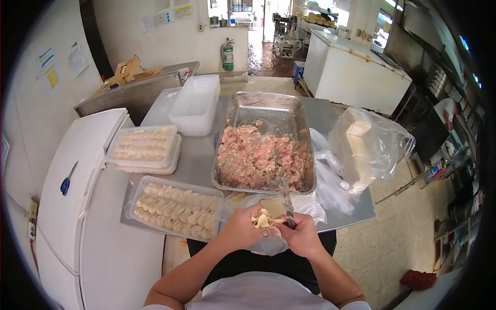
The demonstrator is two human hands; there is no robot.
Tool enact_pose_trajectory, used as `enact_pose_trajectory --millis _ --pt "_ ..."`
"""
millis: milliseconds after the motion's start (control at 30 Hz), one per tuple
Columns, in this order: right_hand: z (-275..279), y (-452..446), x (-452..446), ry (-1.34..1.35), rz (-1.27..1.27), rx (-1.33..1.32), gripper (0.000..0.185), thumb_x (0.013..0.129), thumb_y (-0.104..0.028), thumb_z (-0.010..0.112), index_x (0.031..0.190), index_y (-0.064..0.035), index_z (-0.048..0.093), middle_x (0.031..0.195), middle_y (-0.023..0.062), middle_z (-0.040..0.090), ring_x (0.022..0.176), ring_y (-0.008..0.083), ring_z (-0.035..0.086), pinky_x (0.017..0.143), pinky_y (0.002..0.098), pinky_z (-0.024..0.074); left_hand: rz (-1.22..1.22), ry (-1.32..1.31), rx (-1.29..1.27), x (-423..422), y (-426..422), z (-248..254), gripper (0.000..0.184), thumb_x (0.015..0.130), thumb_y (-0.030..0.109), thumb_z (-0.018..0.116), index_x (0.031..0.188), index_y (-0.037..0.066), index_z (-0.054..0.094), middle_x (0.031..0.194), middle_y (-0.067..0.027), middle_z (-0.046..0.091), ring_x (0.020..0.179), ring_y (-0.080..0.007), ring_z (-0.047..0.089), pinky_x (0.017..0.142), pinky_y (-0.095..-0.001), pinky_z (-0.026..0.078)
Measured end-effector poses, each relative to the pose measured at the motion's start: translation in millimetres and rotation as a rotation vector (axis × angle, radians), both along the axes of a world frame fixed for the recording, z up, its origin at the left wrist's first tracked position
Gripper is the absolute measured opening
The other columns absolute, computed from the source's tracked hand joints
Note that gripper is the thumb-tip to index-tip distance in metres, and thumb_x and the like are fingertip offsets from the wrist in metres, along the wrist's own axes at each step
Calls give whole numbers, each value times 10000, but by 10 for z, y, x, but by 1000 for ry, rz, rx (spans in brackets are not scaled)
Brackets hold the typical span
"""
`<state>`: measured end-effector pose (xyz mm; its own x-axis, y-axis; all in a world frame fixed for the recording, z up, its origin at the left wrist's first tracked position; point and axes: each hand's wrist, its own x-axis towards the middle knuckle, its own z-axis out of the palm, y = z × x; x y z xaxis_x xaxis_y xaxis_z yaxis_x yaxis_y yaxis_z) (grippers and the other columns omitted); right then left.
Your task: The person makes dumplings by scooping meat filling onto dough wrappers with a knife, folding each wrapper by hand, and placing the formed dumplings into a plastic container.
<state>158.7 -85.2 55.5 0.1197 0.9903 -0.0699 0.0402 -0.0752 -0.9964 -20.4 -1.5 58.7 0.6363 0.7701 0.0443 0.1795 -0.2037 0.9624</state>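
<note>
Well, wrapper [262,221] held; extinguisher label [229,52] illegible.

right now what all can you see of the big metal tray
The metal tray is a deep, shiny rectangular pan with rounded corners and a narrow rim. It sits upright on the grey table, short side facing the camera. Chunky pink filling heaps in its near part, leaving the far end mostly bare. White plastic lies close along its right side.
</note>
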Motion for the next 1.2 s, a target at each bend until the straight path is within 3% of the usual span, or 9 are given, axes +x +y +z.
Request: enact_pose_trajectory --millis 433,533,633,733,833,933,1033,1133,1200 --pt "315 208 -209 -143 148 -91 80 928 -74 717 918 4 734 701 -38 613 645 38 486 569 242 397 -70 119 -37 -371 -28 -32 327 824 293 855 933 31 691 710 -59 607 662 -154 549 622 -316 478" --pt "295 258 -234 -140 116 -9 105 950 -89 702 912 7 722 713 -40 597 650 41 476 574 246 397 94 -115 -324 -463 -37 105 260 858 252 820 905 33 687 721 -28 617 666 -131 577 595 -297 480" --pt "237 319 -287 -165 108 -35 121 978 -98 668 945 11 706 733 -38 584 676 40 473 593 242 400 353 -77 96 -692 126 -14 219 913 235 765 867 37 681 733 -13 618 629 -111 580 544 -263 466" --pt "146 380 -281 -268 188 -40 143 998 -120 649 974 16 688 760 -31 586 715 56 510 628 244 421 594 45 -69 -1016 326 -75 337 963 301 713 776 25 662 704 -28 638 642 -107 571 577 -313 453" --pt "138 472 -477 258 74 87 166 1018 -136 630 974 10 696 796 -24 612 744 81 551 656 255 445 727 -42 -229 -1177 394 30 428 989 339 682 697 29 635 619 -25 601 578 -83 527 538 -295 422" --pt "228 679 -741 158 23 326 179 1023 -131 624 946 -4 724 897 4 678 806 110 596 709 271 480 764 -28 -92 -1259 460 -94 503 991 372 676 631 30 594 536 -6 540 532 -88 512 530 -287 413" --pt "31 820 -865 206 135 386 165 1017 -105 626 963 -8 748 1022 54 724 881 127 628 768 274 499 800 108 -81 -1250 448 -13 432 987 348 683 719 15 621 619 -15 573 572 -99 555 548 -276 427" --pt "-49 750 -953 117 190 138 144 1011 -58 609 1032 7 735 1105 100 717 984 158 652 864 299 517 737 130 144 -1267 507 -160 306 974 304 699 884 19 633 775 -44 628 634 -99 560 579 -269 453" --pt "-192 724 -958 8 201 213 131 998 -57 625 1019 12 735 1077 106 727 953 166 666 831 299 524 558 89 -149 -1356 532 -106 289 960 279 709 950 3 623 851 -58 656 680 -121 591 612 -292 470"
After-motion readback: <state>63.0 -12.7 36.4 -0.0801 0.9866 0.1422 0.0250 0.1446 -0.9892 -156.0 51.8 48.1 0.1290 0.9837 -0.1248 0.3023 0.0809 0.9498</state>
